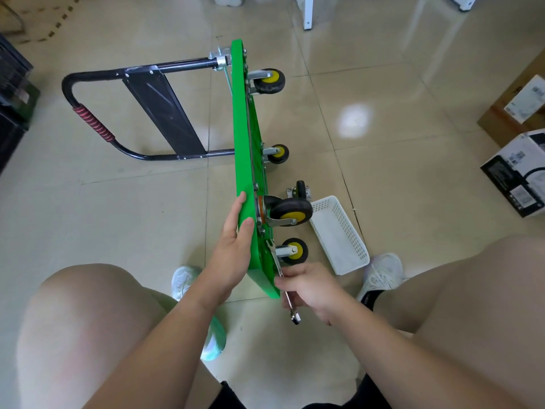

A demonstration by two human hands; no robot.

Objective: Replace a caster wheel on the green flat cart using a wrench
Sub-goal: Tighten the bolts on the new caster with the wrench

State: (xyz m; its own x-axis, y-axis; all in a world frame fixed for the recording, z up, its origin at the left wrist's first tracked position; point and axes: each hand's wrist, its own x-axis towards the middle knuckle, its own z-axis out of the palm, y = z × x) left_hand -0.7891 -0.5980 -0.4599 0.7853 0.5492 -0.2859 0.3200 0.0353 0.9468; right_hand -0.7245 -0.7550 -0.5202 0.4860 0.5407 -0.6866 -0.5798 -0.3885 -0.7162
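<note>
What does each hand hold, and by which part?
Right-hand grip: the wrench, mid-shaft. Left-hand grip: nothing clasped; it presses the green cart near its edge.

the green flat cart [240, 143] that the left hand [233, 246] rests on has a smooth green plastic deck with a soft sheen. the wrench [275, 258] gripped in the right hand [306, 287] is bright polished metal. just beyond both hands, the caster wheel [290, 212] has a matt black rubber tyre, a yellow plastic hub and a shiny metal bracket. far beyond the left hand, the handle [88, 76] is glossy black-painted tube with a ribbed red grip [93, 124]. beside the right hand, the basket [339, 234] is white perforated plastic. the floor [383, 172] is glossy beige tile, mirroring the lights.
</note>
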